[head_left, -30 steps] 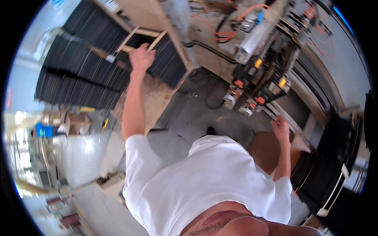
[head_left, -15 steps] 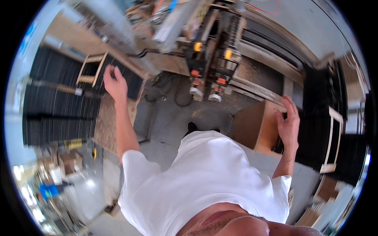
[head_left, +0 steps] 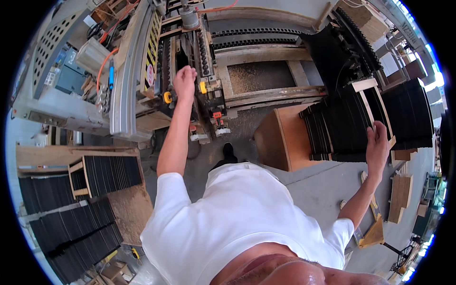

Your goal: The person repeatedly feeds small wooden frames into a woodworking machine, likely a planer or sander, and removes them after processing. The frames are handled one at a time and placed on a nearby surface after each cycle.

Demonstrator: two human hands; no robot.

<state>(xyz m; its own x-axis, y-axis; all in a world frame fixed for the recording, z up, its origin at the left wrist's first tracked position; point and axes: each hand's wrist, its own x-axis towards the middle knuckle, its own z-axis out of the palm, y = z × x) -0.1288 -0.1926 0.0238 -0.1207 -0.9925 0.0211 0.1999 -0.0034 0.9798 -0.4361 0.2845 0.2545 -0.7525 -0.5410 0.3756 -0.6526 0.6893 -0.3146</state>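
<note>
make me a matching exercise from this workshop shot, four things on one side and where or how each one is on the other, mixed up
Things:
1. left hand
2. right hand
3. yellow knob
4. wooden cabinet

Places or states:
A. on the floor, with black slats stacked on top of it
B. raised at the machine, fingers curled, holding nothing
C. on the machine, just left of the raised forearm
D. at the edge of a stack of black slats in a wooden frame

Pairs: 1-B, 2-D, 3-C, 4-A
</note>
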